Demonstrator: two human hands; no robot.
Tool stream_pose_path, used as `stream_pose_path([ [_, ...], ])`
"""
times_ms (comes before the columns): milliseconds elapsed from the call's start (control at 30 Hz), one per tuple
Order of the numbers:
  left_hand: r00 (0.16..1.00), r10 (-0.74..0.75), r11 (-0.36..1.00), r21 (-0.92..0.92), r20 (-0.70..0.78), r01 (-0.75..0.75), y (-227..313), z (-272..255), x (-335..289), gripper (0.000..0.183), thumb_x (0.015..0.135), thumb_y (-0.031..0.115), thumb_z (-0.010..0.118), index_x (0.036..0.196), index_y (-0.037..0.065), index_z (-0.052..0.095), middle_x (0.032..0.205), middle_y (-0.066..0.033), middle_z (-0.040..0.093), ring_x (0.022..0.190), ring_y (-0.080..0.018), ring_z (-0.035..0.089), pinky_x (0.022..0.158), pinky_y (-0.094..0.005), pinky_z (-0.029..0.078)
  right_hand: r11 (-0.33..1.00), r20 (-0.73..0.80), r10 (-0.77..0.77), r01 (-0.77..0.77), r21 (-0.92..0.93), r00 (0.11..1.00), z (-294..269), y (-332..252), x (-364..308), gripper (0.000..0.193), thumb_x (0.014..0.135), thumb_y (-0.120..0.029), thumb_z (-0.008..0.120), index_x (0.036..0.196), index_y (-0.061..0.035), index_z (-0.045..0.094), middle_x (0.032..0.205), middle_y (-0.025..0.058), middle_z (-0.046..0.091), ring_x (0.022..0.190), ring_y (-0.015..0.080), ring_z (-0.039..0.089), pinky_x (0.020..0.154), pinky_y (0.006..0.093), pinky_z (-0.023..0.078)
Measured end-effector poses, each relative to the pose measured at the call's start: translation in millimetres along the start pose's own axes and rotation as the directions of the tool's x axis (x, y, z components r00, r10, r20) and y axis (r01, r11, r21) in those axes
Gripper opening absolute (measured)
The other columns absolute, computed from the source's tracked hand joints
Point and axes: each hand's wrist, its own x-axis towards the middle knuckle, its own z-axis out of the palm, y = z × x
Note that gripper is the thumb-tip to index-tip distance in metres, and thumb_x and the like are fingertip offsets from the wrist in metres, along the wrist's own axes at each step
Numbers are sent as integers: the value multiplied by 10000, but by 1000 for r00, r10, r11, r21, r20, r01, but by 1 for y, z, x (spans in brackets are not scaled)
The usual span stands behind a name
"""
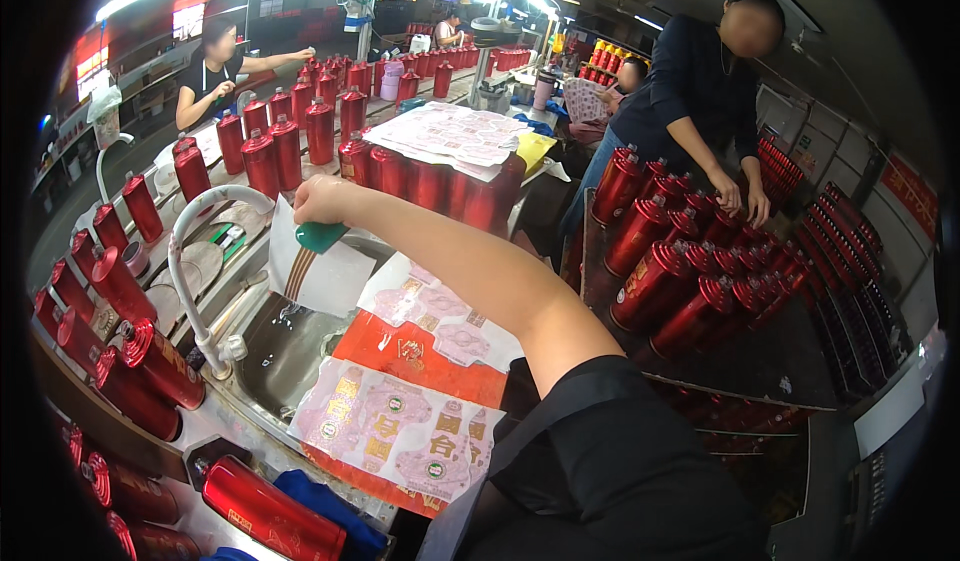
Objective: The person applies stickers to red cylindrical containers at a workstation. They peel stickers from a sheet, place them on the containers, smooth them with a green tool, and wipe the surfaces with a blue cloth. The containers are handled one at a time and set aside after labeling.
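- The grip of the right hand (pixel 322 201) is clamped on a green-handled tool (pixel 320 236), fist shut round the top, so the working end points down at a sheet of white paper (pixel 318 273).
- The paper stands tilted over the steel sink (pixel 285 356), just right of the white curved faucet (pixel 195 261); it seems held there so that any drip falls into the basin, not onto the desk (pixel 225 431).
- The left hand is out of view, so its grip cannot be told.
- Printed label sheets (pixel 400 431) lie flat and overlapping on the sink's near edge, close under the arm, presumably to be within reach.
- Red bottles (pixel 160 361) lie on their sides along the left of the desk; others stand upright further back.
- A person in dark blue (pixel 700 91) bends over a separate batch of red bottles at right, well apart.
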Motion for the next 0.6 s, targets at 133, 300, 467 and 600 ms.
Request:
stream_pose_path([
  [133, 1000, 0, 1000, 19, 14, -1, 1, -1, 1, 1053, 801, 618, 737, 1550, -23, 364, 1504, -284, 452, 1405, -459, 391, 1146, -636, 234, 982, 20, 45, -48, 183, 999, 1, 0, 0, 261, 797, -198, 749, 1021, -65, 758, 924, 80, 726, 834, 191, 695, 712, 359, 569],
  [300, 1000, -1, 1000, 20, 21, 1, -2, 3, -1, 1057, 797, 615, 735, 1557, -16, 358, 1529, -267, 440, 1426, -443, 377, 1160, -637, 191, 921, -24, 56, -42, 387, 998, -10, 11, 3, 251, 806, -180, 732, 1015, -44, 758, 901, 81, 713, 806, 195, 684, 694, 351, 562],
  [467, 998, -60, 997, -37, 25, 61, 3, 2, -1, 1057, 795, 611, 736, 1557, -16, 356, 1533, -267, 437, 1433, -444, 372, 1158, -642, 187, 862, -113, 44, 19, 506, 993, -23, 17, 6, 240, 765, -169, 743, 960, -37, 790, 878, 99, 729, 747, 209, 690, 678, 369, 570],
  [600, 999, -23, 998, -51, 31, 25, 1, 6, -3, 1063, 792, 594, 747, 1563, -17, 342, 1537, -267, 434, 1436, -442, 373, 1158, -645, 182, 897, -173, 40, 41, 440, 984, -27, 20, 10, 216, 760, -152, 750, 937, -33, 784, 836, 90, 726, 720, 194, 682, 669, 359, 567],
])
